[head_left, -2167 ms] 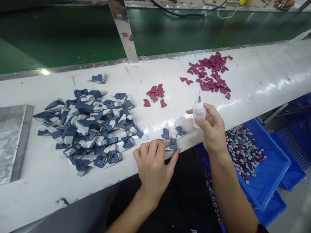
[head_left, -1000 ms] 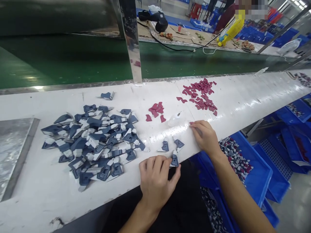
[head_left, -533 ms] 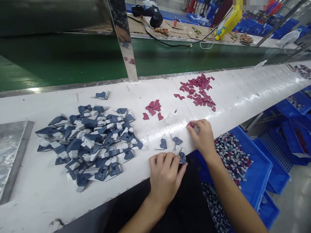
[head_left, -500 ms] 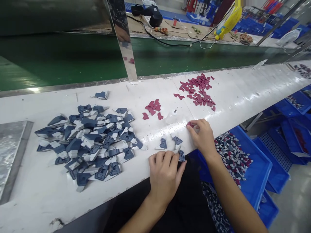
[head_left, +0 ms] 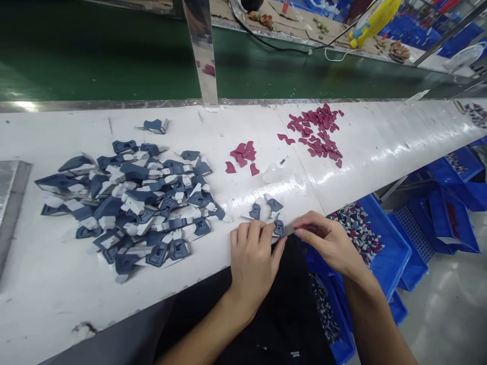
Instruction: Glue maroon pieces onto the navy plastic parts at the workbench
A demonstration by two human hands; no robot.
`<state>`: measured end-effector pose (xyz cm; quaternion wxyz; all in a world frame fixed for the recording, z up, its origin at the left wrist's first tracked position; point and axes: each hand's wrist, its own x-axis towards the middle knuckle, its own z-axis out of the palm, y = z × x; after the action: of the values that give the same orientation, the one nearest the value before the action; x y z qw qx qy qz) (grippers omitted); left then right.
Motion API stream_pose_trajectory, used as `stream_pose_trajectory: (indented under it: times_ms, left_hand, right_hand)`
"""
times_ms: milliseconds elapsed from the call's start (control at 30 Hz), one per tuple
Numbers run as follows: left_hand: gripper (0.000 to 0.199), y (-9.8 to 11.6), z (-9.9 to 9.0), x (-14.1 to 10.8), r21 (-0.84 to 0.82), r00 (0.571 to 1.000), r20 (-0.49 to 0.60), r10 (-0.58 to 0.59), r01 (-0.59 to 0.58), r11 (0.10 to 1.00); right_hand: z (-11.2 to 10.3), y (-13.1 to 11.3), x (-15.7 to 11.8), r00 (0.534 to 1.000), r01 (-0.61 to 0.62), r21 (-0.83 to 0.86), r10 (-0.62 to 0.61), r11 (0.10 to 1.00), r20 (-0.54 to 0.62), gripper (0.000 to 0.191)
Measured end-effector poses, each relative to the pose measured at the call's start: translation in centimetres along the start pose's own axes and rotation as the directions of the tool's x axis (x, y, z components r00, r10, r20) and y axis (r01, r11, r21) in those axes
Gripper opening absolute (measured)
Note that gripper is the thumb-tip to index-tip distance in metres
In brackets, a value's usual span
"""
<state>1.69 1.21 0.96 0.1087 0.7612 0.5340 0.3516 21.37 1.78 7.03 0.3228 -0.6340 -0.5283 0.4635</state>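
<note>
At the table's front edge my left hand (head_left: 251,258) is closed on a blue-and-grey plastic piece (head_left: 279,228), its thumb and fingers around the lower end. Just to the right, my right hand (head_left: 333,241) pinches a small maroon piece (head_left: 296,227) between thumb and forefinger; most of it is hidden. The two pieces are close together, and I cannot tell whether they touch. Behind my left hand lie two loose blue-and-grey pieces, one a dark blue part (head_left: 274,204) with a recessed face. A large heap of blue-and-grey pieces (head_left: 146,197) spreads to the left.
Maroon pieces lie in a small group (head_left: 242,153) and a larger pile (head_left: 321,121) on the white table (head_left: 380,147). A metal post (head_left: 205,56) stands at the back edge. Blue bins (head_left: 395,263) of parts sit below right. A metal plate (head_left: 15,192) is at far left.
My right hand has moved down and left with the maroon piece, up to the piece in my left hand. The left hand keeps its hold. The camera view has tilted downward.
</note>
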Motion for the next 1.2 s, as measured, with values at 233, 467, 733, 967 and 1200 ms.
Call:
stream_pose_trajectory:
  times_ms: [233, 467, 733, 967, 1200]
  left_hand:
    - [0.019, 0.0, 0.1, 0.0, 0.0, 1.0, 0.008, -0.002, 0.002, 1.0]
    - [0.018, 0.1, 0.0, 0.0, 0.01, 1.0, 0.001, 0.016, -0.016, 1.0]
    - [0.018, 0.2, 0.1, 0.0, 0.024, 1.0, 0.002, 0.019, -0.019, 1.0]
    - [0.019, 0.2, 0.2, 0.0, 0.023, 1.0, -0.001, 0.021, -0.021, 1.0]
    - [0.017, 0.2, 0.1, 0.1, 0.02, 1.0, 0.018, 0.021, -0.021, 1.0]
  right_hand:
    - [1.1, 0.7, -0.5, 0.993, -0.099, 0.127, 0.106, 0.987, -0.05, 0.032]
    - [2.1, 0.4, 0.2, 0.981, -0.131, 0.303, 0.167, 0.944, -0.096, 0.042]
    - [2.9, 0.7, 0.4, 0.968, -0.225, 0.299, 0.247, 0.927, -0.036, 0.046]
    - [2.8, 0.2, 0.6, 0.951, -0.307, 0.277, 0.306, 0.911, 0.048, 0.053]
    - [2.8, -0.4, 1.1, 0.926, -0.373, 0.224, 0.376, 0.9, 0.031, 0.055]
